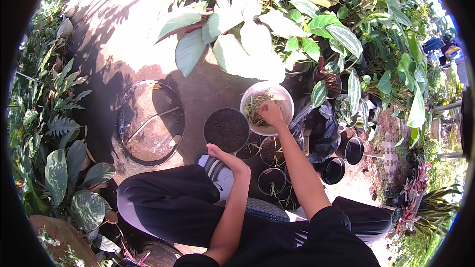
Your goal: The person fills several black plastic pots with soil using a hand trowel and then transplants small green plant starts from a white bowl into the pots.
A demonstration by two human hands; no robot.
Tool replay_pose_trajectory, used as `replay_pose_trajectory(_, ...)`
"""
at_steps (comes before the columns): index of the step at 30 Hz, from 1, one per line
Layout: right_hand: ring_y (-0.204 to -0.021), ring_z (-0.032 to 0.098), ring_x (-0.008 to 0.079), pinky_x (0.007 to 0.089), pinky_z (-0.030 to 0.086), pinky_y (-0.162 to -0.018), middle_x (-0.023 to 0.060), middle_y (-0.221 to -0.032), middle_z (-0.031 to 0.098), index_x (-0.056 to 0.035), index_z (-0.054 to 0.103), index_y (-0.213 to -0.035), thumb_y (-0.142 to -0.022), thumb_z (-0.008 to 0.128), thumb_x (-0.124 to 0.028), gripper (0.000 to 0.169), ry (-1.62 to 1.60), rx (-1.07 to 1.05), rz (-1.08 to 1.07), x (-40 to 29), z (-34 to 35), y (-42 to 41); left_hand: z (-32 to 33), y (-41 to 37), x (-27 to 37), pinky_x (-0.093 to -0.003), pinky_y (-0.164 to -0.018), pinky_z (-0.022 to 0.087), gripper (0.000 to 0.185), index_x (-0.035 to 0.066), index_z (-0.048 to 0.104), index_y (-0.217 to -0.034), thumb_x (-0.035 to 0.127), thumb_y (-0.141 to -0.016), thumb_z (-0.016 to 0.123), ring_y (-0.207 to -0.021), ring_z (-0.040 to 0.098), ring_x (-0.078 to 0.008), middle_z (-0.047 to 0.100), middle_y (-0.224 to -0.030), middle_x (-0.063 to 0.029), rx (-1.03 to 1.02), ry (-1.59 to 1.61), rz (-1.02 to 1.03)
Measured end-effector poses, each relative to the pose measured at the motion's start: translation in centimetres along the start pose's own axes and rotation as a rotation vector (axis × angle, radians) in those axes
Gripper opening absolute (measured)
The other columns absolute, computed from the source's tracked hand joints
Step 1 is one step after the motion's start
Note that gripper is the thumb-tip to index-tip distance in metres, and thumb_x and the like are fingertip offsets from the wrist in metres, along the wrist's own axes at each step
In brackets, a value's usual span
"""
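My left hand point(228, 158) holds a round black plant pot point(226, 130) filled with dark soil, its thumb by the near rim. My right hand point(271, 112) is inside a white bucket point(290, 113), its fingers curled among thin green plant cuttings point(254, 104). Whether the fingers grip any of them is hidden. Close below the bucket stand several black pots of soil, among them one with a slender young plant point(272, 181) and another with a yellowish sprig point(277, 152).
A black plastic bag point(323, 131) sits right of my right forearm, with two black pots point(333, 170) point(354, 150) beyond it. A wide round basin point(151, 161) with a stick point(150, 122) across it lies left. Large-leaved plants point(237, 44) overhang ahead; foliage point(61, 170) lines the left side.
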State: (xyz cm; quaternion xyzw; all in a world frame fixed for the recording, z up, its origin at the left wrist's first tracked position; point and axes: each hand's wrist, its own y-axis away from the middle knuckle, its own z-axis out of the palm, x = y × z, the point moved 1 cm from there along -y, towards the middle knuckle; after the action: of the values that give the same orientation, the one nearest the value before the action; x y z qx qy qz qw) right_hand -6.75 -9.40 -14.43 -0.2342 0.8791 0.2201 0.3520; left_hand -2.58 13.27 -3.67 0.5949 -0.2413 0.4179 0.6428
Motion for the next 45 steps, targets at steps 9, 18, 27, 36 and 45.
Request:
replay_pose_trajectory(9, -0.073, 0.069, 0.0258, 0.0381, 0.054, -0.072, 0.0109, -0.081, 0.072, -0.0079, 0.074, -0.091, -0.086, 0.073, -0.018, 0.012, -0.096, 0.418, 0.025, 0.3, -3.9, 0.3, 0.1, 0.4, 0.2, -0.0325, -0.080, 0.044, 0.093, 0.009, 0.030, -0.147, 0.083, -0.091, 0.040, -0.119, 0.049, -0.0193, 0.044, -0.142, -0.0086, -0.029, -0.032, -0.036)
replay_pose_trajectory(18, -0.123, 0.052, 0.0355, 0.0466, 0.050, -0.100, 0.0148, -0.122, 0.057, -0.0151, 0.069, -0.112, -0.080, 0.074, -0.014, 0.033, 0.350, 0.317, -0.006, -3.0, -1.0, 2.9, 0.2, 0.5, 0.4, -0.0334, -0.082, 0.043, 0.093, 0.012, 0.030, -0.148, 0.084, -0.090, 0.041, -0.121, 0.047, -0.0190, 0.043, -0.143, -0.0074, -0.056, -0.013, -0.064)
replay_pose_trajectory(27, -0.105, 0.068, 0.0365, 0.0474, 0.054, -0.093, 0.0188, -0.112, 0.070, -0.0100, 0.067, -0.098, -0.074, 0.075, -0.014, 0.026, 0.143, 0.084, 0.391, -1.3, 0.6, 2.7, 0.4, 0.9, 0.4, -0.0362, -0.086, 0.042, 0.095, 0.012, 0.026, -0.151, 0.084, -0.090, 0.040, -0.128, 0.044, -0.0214, 0.038, -0.149, -0.0077, -0.086, -0.040, -0.100)
replay_pose_trajectory(36, -0.106, 0.068, 0.0374, 0.0477, 0.054, -0.092, 0.0168, -0.109, 0.071, -0.0159, 0.070, -0.106, -0.077, 0.076, -0.014, 0.030, 0.273, 0.100, 0.241, -2.3, -0.4, 1.2, 0.4, 1.0, 0.4, -0.0367, -0.086, 0.042, 0.097, 0.012, 0.026, -0.150, 0.086, -0.088, 0.040, -0.131, 0.042, -0.0227, 0.037, -0.150, -0.0083, -0.096, -0.048, -0.099)
replay_pose_trajectory(45, -0.075, 0.069, 0.0275, 0.0383, 0.056, -0.071, 0.0119, -0.083, 0.072, -0.0107, 0.077, -0.099, -0.081, 0.078, -0.023, 0.022, 0.123, 0.130, -0.009, -3.0, -5.5, 0.2, 0.0, 0.6, 0.0, -0.0346, -0.084, 0.042, 0.098, 0.013, 0.026, -0.150, 0.086, -0.087, 0.042, -0.127, 0.045, -0.0224, 0.038, -0.148, -0.0077, -0.087, -0.043, -0.092)
